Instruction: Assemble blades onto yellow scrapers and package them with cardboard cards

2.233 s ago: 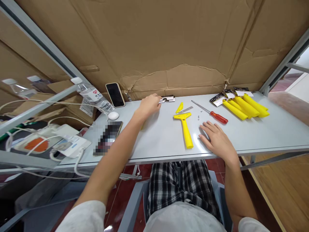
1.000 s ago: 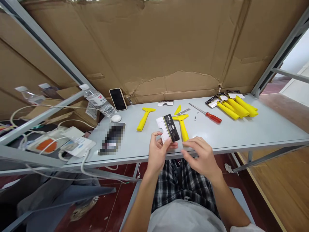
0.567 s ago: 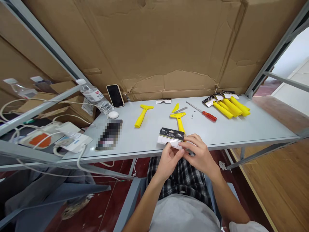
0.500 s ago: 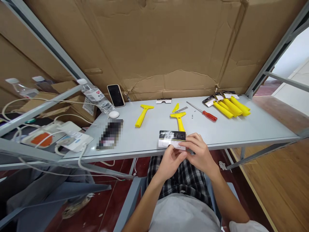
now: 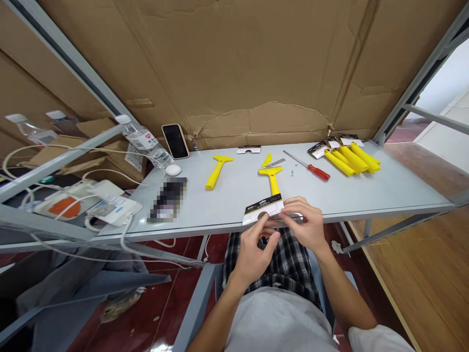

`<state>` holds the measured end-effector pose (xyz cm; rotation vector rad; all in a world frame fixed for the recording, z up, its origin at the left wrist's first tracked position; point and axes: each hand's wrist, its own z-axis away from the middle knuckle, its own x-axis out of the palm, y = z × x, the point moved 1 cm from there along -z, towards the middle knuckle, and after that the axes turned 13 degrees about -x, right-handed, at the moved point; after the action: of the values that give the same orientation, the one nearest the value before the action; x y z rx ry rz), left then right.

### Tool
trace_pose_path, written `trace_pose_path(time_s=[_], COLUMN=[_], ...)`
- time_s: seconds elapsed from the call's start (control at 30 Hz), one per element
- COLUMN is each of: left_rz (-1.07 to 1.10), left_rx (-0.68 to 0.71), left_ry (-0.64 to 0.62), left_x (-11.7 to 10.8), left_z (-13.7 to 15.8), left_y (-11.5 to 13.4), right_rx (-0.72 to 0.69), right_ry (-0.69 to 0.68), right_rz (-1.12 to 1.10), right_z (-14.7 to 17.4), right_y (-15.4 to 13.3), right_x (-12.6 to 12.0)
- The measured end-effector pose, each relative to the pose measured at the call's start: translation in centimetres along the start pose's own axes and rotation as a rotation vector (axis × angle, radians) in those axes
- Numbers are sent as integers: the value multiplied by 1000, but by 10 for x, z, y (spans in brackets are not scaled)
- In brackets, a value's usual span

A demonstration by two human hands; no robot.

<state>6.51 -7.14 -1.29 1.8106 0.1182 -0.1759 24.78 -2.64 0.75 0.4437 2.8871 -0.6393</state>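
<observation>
A black-and-white header card (image 5: 261, 209) is held tilted over the table's front edge, its right end higher. My left hand (image 5: 256, 248) has its fingers at the card's lower edge, the index finger by the notch and the thumb apart from it. At the right end, my right hand (image 5: 306, 224) pinches the card between thumb and fingers. Just beyond the card lies a yellow scraper (image 5: 271, 177), its handle end partly hidden by the card. Above its head rest a metal blade (image 5: 275, 163) and a small yellow piece (image 5: 267, 159).
A second yellow scraper (image 5: 218, 172) lies left, another header card (image 5: 248, 149) at the back. To the right are a red-handled screwdriver (image 5: 318, 172), tiny screws and several yellow handles (image 5: 351, 159) with cards. Phone (image 5: 175, 142), bottle (image 5: 146, 142) and cables crowd the left.
The card has turned from level to tilted, its right end rising. My left thumb has opened away from the right hand, and the two hands have moved slightly apart.
</observation>
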Motion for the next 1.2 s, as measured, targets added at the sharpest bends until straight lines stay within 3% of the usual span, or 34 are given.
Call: trace_pose_path(time_s=[0.1, 0.2, 0.3, 0.4, 0.47, 0.57, 0.7, 0.83, 0.93, 1.07, 1.2], left_rz=[-246, -356, -400, -539, -589, -515, -273, -36, -123, -375, -395], left_rx=[280, 447, 584, 652, 649, 580, 401, 191, 71, 157, 242], left_ry=[232, 375, 360, 210, 124, 123, 207, 151, 77, -17, -138], left_x=[-8, -24, -40, -50, -52, -58, -67, -66, -59, -56, -56], left_z=[-1, -10, -23, -33, -38, -43, -48, -50, -48, -45, -43], left_y=[8, 23, 39, 51, 54, 50, 34, 14, 4, 3, 0], right_rx=[49, 24, -123, -218, -197, -69, 124, 249, 266, 231, 255], right_ry=[32, -68, -286, -460, -487, -435, -389, -374, -332, -427, -616], right_rz=[-22, -35, -13, 6, -61, -180, -165, -138, -157, -198, -338], right_z=[-5, -18, -35, -47, -51, -53, -49, -40, -33, -25, -28], right_y=[0, -3, -11, -19, -21, -13, 8, 20, 18, 13, 24], right_x=[-4, -11, -17, -16, -13, -15, -26, -32, -32, -37, -45])
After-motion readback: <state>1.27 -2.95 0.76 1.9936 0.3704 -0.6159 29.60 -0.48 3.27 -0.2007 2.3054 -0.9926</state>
